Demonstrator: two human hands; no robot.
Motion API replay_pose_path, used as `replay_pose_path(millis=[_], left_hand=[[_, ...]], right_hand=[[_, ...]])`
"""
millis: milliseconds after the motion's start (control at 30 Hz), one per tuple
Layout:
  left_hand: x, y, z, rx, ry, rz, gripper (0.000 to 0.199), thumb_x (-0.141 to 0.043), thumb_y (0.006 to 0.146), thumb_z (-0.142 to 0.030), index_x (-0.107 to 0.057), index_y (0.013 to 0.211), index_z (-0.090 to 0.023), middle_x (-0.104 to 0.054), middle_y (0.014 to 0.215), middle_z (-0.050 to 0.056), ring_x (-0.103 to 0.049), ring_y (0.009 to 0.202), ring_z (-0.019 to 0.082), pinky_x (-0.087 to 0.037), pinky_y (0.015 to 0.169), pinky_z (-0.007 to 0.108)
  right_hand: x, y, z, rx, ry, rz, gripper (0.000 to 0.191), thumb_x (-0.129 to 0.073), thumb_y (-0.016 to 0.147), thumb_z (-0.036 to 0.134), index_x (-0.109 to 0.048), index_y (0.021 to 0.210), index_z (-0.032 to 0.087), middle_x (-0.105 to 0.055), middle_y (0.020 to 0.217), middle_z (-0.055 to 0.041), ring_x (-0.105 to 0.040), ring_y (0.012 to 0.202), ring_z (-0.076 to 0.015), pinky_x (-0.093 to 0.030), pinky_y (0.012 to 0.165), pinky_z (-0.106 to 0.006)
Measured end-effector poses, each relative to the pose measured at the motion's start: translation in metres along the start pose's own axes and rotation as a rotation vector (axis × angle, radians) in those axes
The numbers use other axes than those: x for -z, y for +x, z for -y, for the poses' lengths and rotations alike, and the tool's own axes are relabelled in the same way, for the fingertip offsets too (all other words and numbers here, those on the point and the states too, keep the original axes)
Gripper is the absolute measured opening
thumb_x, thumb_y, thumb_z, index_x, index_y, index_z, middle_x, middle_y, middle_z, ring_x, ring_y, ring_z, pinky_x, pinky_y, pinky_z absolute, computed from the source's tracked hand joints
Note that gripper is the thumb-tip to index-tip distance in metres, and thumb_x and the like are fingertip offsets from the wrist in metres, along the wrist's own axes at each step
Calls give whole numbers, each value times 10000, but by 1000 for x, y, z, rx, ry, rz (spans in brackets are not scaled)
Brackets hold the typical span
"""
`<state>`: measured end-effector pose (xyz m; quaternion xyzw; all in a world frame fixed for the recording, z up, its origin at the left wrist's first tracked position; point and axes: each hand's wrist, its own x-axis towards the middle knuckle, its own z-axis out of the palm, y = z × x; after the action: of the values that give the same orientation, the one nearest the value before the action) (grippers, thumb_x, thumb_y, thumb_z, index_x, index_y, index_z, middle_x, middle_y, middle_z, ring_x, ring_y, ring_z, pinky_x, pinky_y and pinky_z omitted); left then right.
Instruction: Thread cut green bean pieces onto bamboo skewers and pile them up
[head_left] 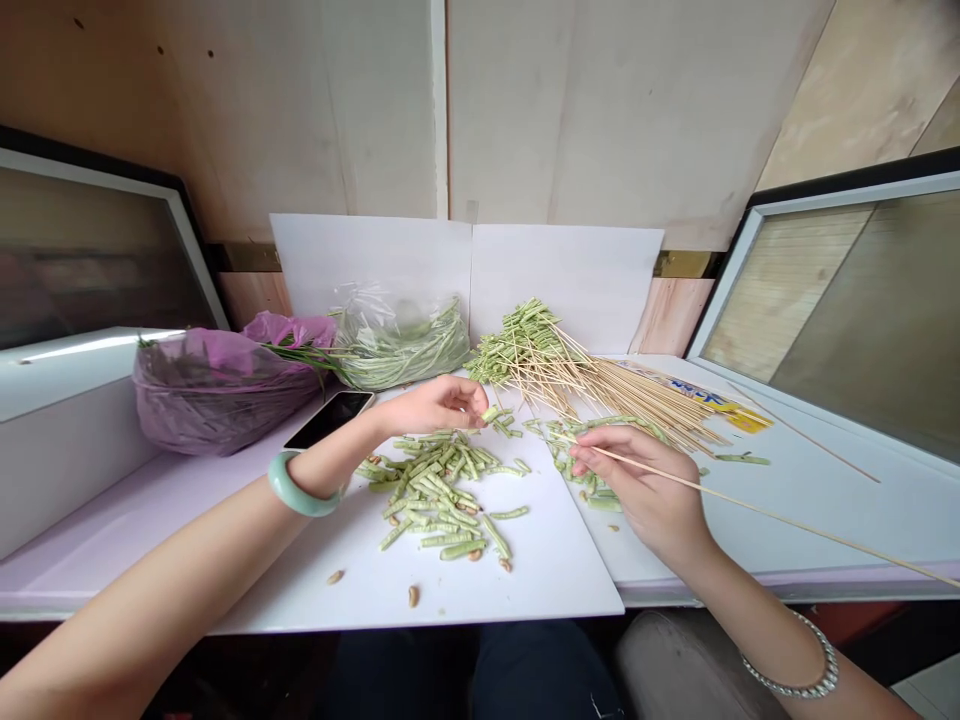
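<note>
My left hand is closed, pinching a short piece of green long bean at its fingertips. Below it, a loose pile of cut bean pieces lies on the white board. In my right hand is a thin bamboo skewer, its tip pointing left toward the held piece and its long end running out to the right. I see no bean on this skewer. Behind my right hand, more cut beans are partly hidden. A heap of skewered beans rests at the back.
Many bamboo skewers fan out at back right, beside a yellow and blue wrapper. A clear bag of long beans, a purple bag and a phone occupy the left. One single skewer lies far right.
</note>
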<state>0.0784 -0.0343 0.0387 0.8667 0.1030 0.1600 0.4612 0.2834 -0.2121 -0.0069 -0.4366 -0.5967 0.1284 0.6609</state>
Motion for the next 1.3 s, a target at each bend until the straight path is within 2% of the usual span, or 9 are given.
replay_pose_path(millis=[67,167,233,367,500,600,800,1067,1300], left_hand=[[2,2,1,25,-101,-26,109,-663,758,-192,-587,811,-135,-632,764,13,-603,723,125,-476,707,278],[-3,-1,0,64,-241,-98,184,-689,751,-184,-595,898,-129,-649,771,22,-623,716,122,-496,716,286],[-12,-7,-6,88,-323,-150,217,-688,762,-192,-596,948,-125,-651,768,24,-635,711,120,-510,725,292],[-38,-24,-23,115,-444,-198,201,-705,766,-220,-638,921,-110,-677,787,50,-662,747,131,-526,787,301],[-53,-38,-34,125,-666,-300,231,-793,681,-207,-678,860,-117,-699,728,33,-682,705,135,-540,753,273],[-55,-43,-35,106,-680,-347,207,-798,680,-206,-695,837,-120,-710,723,32,-687,697,130,-537,740,248],[-53,-46,-35,83,-677,-345,174,-766,714,-175,-720,873,-119,-737,762,55,-705,753,149,-536,762,248],[-57,-45,-30,92,-738,-386,165,-770,705,-171,-735,861,-127,-753,771,62,-717,763,164,-542,745,247],[-63,-35,-20,87,-753,-511,153,-820,626,-156,-735,750,-126,-723,658,17,-679,635,115,-519,616,186]], right_hand=[[-3,1,1,7,5,16,210,-748,797,417,-692,822,217,-696,698,-33,-679,622,-197,-581,558,-291],[-10,0,2,28,27,37,210,-710,841,405,-659,838,201,-716,767,-49,-699,679,-201,-599,618,-311],[-16,0,2,51,51,58,199,-682,870,391,-627,849,201,-722,828,-55,-707,714,-202,-604,653,-325],[-33,-1,0,104,93,129,144,-635,914,343,-585,889,210,-718,911,-57,-710,793,-211,-605,708,-343],[-45,-2,-1,157,123,187,65,-598,942,282,-574,910,231,-717,952,-49,-701,864,-205,-595,768,-339],[-49,-1,-1,189,125,199,24,-585,949,239,-584,926,241,-716,966,-44,-690,908,-197,-590,787,-320],[-50,8,-2,276,100,237,81,-584,941,173,-610,921,247,-712,1007,-23,-685,931,-175,-588,781,-270],[-43,13,-8,341,39,352,169,-560,932,98,-611,964,256,-705,1048,-10,-663,991,-178,-571,834,-294],[-39,24,-18,371,-21,402,212,-586,900,54,-641,955,251,-708,1031,-7,-667,966,-160,-549,823,-252]])
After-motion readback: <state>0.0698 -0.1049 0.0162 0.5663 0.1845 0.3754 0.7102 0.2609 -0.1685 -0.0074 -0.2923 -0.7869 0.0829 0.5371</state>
